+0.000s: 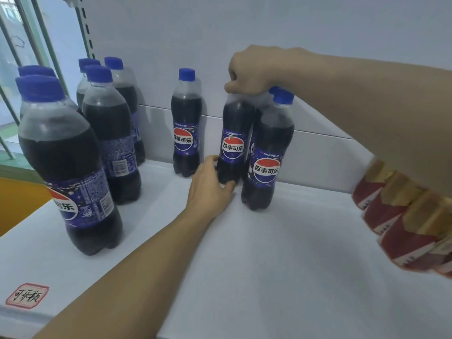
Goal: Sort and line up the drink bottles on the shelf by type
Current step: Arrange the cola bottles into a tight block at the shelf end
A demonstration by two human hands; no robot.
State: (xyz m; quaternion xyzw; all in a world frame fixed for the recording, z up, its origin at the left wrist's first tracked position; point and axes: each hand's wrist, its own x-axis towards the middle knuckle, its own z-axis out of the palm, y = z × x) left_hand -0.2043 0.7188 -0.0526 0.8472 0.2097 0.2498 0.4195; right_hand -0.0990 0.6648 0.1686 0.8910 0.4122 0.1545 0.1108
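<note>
Several blue-capped cola bottles with blue labels stand on a white shelf (281, 253). My right hand (249, 69) grips the cap and neck of one upright bottle (234, 140) near the back wall. My left hand (210, 189) curls round the base of that same bottle. Two more cola bottles stand right beside it, the nearer one (267, 155) touching it and the other mostly hidden behind. A single bottle (187, 126) stands a little to the left by the wall. A group of several cola bottles (71, 172) fills the shelf's left side.
Red and gold drink cans (401, 223) lie in a row at the shelf's right edge, partly under my right forearm. A small red-bordered label sticker (27, 296) sits at the front left corner. A slotted metal upright (85, 25) rises at the back left.
</note>
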